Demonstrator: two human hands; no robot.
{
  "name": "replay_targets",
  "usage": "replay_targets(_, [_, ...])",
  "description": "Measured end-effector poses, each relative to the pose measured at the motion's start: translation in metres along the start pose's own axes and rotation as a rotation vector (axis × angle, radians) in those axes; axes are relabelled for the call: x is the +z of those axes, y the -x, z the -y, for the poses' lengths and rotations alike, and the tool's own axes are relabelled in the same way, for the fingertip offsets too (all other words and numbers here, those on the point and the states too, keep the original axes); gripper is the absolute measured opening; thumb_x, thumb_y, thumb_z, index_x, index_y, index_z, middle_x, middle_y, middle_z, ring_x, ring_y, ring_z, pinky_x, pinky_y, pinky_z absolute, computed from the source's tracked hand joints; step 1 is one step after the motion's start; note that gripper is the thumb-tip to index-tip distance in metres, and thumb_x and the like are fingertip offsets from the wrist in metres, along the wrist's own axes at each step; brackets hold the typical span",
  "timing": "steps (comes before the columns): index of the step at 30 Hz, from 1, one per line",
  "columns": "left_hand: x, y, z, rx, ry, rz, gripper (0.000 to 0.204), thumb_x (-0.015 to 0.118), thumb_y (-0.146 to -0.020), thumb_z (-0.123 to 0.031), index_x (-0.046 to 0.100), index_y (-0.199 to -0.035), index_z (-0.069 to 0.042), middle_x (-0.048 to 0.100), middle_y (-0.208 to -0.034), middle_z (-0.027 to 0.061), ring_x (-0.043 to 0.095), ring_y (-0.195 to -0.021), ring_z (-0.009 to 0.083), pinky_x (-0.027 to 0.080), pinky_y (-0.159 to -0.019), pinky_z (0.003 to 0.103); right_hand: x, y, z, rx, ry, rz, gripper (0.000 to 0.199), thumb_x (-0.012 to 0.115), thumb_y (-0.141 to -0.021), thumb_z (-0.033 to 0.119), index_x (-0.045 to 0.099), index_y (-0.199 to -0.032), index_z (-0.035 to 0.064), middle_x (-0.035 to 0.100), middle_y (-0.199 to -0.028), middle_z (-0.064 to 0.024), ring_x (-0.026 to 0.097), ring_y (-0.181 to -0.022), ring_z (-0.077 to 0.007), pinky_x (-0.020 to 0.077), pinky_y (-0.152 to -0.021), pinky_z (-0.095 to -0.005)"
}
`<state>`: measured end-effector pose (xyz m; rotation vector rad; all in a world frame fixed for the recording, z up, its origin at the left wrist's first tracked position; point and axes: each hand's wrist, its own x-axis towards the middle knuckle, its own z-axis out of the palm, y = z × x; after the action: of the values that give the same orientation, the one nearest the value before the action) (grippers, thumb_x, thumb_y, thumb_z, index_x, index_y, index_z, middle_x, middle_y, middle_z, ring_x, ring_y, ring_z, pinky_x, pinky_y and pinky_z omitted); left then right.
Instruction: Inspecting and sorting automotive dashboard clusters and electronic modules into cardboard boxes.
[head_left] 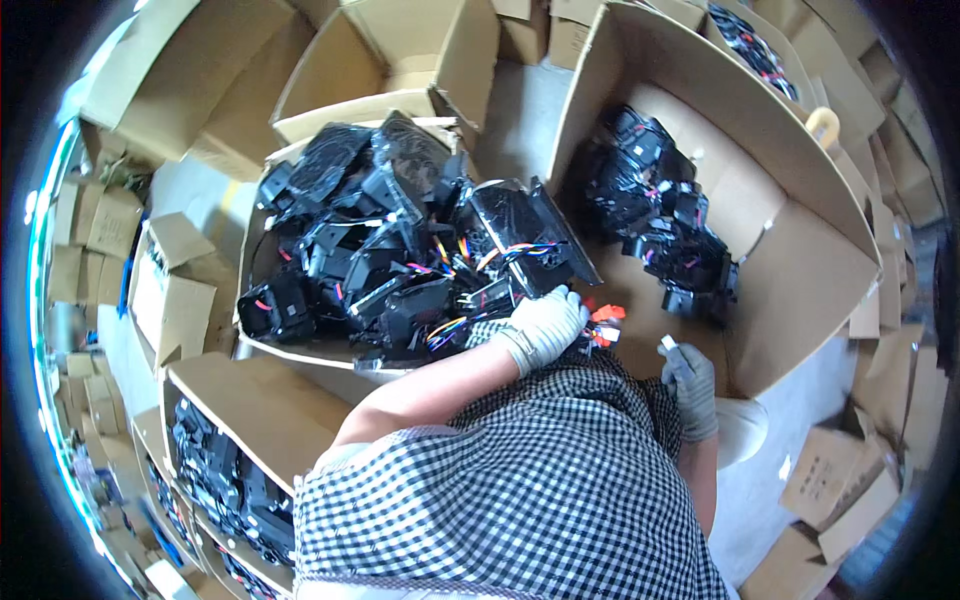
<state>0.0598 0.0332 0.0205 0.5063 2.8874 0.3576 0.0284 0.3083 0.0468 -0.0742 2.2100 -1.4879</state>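
My left hand [548,328], in a pale work glove, grips the near edge of a black plastic unit [510,225] with coloured wires. The unit leans at the right side of a carton [300,352] heaped with similar black parts. Close to the fingertips are bright orange-red pieces [606,316], partly hidden and blurred. My right hand [690,388], gloved too, is closed by the near edge of the large carton, pinching a small white piece [668,342]; its exact kind is unclear.
Several black units [660,205] lie in the large open carton [790,260] on the right. Another open carton [400,60] stands behind the heap. At lower left, a carton [250,390] holds more black parts. Loose cartons [835,475] sit on the floor at right.
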Motion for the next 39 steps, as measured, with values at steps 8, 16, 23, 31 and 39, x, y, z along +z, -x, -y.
replay_targets(8, [-0.089,0.08,0.048,-0.602,0.544,-0.633,0.016,0.055,-0.084,-0.006,0.058,-0.099,-0.004,0.06,-0.091,0.0052,0.059,-0.076,0.0202,0.049,-0.066,0.037,-0.023,0.008,-0.043,0.028,-0.148,-0.205,0.026,0.058,-0.092,0.027,0.066,-0.092,0.0024,0.051,-0.06,0.002,0.045,-0.053,-0.0053,0.0344,-0.048,-0.0218])
replay_targets(16, [-0.143,0.246,0.142,-0.123,1.154,-1.265,0.031,0.056,-0.089,-0.032,0.057,-0.1,-0.004,0.055,-0.083,0.0013,0.057,-0.081,0.015,0.049,-0.08,0.028,0.01,-0.022,-0.059,0.115,-0.321,-0.199,0.022,0.056,-0.094,0.024,0.065,-0.089,0.0049,0.05,-0.061,0.0038,0.042,-0.052,-0.0032,0.031,-0.048,-0.0205])
replay_targets(23, [-0.166,0.327,0.084,-0.473,0.043,-2.281,0.026,0.054,-0.09,-0.032,0.054,-0.1,-0.008,0.058,-0.093,0.0047,0.057,-0.086,0.0195,0.046,-0.083,0.033,0.003,-0.048,-0.086,0.015,-0.146,-0.029,0.025,0.054,-0.095,0.029,0.063,-0.097,0.006,0.044,-0.064,0.0071,0.038,-0.054,-0.0021,0.0286,-0.048,-0.0202])
replay_targets(31, [-0.225,0.57,0.044,-0.715,-1.277,-2.103,0.03,0.054,-0.09,-0.034,0.052,-0.108,-0.009,0.058,-0.102,0.0064,0.057,-0.088,0.022,0.045,-0.086,0.035,0.02,-0.093,-0.071,0.044,-0.019,0.101,0.031,0.055,-0.095,0.033,0.064,-0.104,0.0042,0.048,-0.063,0.0061,0.038,-0.05,-0.0013,0.0277,-0.044,-0.0179])
replay_targets(39, [-0.068,0.634,0.079,-2.518,-0.596,-0.423,0.069,0.052,-0.082,-0.054,0.055,-0.125,0.001,0.061,-0.115,0.0249,0.057,-0.11,0.0403,0.043,-0.097,0.043,0.035,-0.11,-0.076,-0.007,0.001,0.16,0.028,0.057,-0.093,0.032,0.065,-0.098,0.0058,0.047,-0.061,0.0052,0.036,-0.05,-0.0019,0.0274,-0.045,-0.0186])
